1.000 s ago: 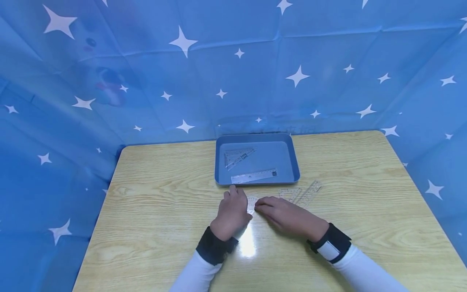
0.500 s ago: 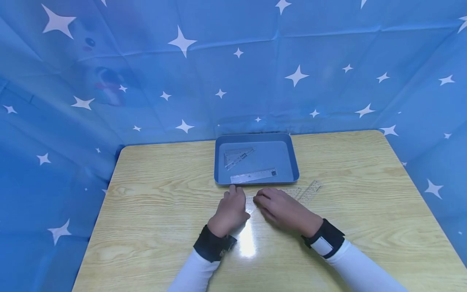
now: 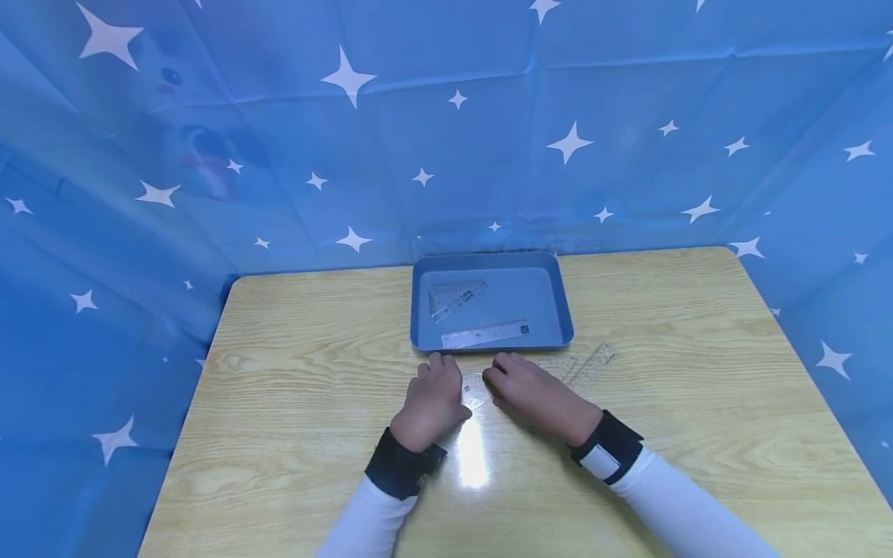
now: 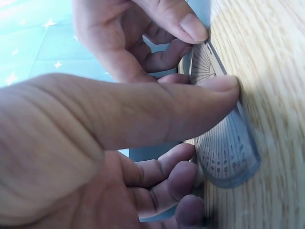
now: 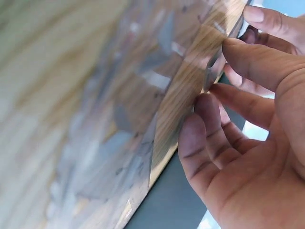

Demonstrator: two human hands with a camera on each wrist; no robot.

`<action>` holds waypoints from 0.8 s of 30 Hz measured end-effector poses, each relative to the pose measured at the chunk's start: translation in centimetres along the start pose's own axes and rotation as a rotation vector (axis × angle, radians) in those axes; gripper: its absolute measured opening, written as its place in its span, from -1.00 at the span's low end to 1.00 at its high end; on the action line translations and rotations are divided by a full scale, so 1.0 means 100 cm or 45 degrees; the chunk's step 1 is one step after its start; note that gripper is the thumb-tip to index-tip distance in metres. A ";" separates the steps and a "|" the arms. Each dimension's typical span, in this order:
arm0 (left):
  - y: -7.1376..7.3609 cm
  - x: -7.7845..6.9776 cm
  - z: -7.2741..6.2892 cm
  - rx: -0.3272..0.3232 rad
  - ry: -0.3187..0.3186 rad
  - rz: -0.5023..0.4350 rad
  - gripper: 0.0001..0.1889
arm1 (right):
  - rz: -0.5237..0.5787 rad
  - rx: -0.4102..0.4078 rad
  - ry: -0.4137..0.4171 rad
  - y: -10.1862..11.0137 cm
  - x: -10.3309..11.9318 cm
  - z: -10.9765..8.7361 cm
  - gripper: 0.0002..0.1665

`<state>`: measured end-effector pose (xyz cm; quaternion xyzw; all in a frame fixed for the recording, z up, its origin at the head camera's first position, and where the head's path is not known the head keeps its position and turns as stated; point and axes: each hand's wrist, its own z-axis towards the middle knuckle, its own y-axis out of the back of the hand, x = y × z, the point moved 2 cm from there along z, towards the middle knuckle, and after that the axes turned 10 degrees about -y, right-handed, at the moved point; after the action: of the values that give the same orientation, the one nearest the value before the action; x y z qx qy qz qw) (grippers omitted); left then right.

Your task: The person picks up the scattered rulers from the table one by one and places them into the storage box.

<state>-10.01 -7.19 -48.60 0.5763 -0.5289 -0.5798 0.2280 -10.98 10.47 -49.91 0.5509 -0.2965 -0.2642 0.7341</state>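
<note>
A clear plastic protractor (image 3: 476, 390) with black markings lies between the two hands, just in front of the blue tray. My left hand (image 3: 431, 401) pinches it from the left; in the left wrist view its thumb crosses the face of the protractor (image 4: 224, 150). At the opposite end, my right hand (image 3: 539, 394) grips the edge between thumb and fingertips. The right wrist view shows that hand (image 5: 257, 138) close to the table, its other fingers bent. Part of the protractor is hidden beneath the fingers.
The blue tray (image 3: 491, 349) holds a clear set square (image 3: 455, 301) and a clear ruler (image 3: 486, 334). Beside the right hand, another clear set square (image 3: 563, 366) and a clear ruler (image 3: 591, 368) lie on the wooden table (image 3: 300, 372). A starry blue cloth (image 3: 488, 155) hangs behind.
Both hands have shifted a little to the left, the right one also toward the tray. More of the protractor shows between them, and it appears slightly turned.
</note>
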 end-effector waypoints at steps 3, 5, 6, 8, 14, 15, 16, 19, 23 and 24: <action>0.001 0.005 0.001 0.035 -0.018 -0.017 -0.45 | 0.006 0.057 -0.017 0.001 0.000 0.001 -0.70; 0.001 0.007 0.002 0.056 -0.048 -0.053 -0.51 | 0.024 0.096 -0.034 0.001 0.001 0.001 -0.63; 0.001 0.008 0.003 0.059 -0.068 -0.069 -0.52 | 0.036 0.111 -0.041 0.001 0.001 0.001 -0.60; 0.001 0.009 0.004 0.066 -0.103 -0.090 -0.55 | 0.063 0.134 -0.055 0.000 0.000 0.002 -0.54; 0.002 0.011 0.005 0.055 -0.160 -0.103 -0.53 | 0.172 0.159 -0.067 -0.004 -0.001 0.004 -0.51; 0.001 0.011 0.004 0.056 -0.162 -0.102 -0.54 | 0.200 0.175 -0.077 -0.005 -0.001 0.004 -0.51; 0.001 0.011 0.005 0.057 -0.168 -0.102 -0.54 | 0.241 0.202 -0.095 -0.005 -0.001 0.004 -0.51; 0.001 0.012 0.005 0.059 -0.189 -0.102 -0.54 | 0.392 0.323 -0.178 -0.005 -0.001 0.006 -0.50; 0.001 0.010 0.004 0.073 -0.241 -0.124 -0.57 | 0.552 0.471 -0.281 -0.003 0.000 0.009 -0.48; 0.001 0.010 0.004 0.080 -0.248 -0.126 -0.58 | 0.567 0.491 -0.293 -0.004 0.000 0.009 -0.48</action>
<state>-10.66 -7.92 -48.99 0.5495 -0.5374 -0.6267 0.1284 -11.69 9.79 -50.06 0.5681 -0.5354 -0.0965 0.6176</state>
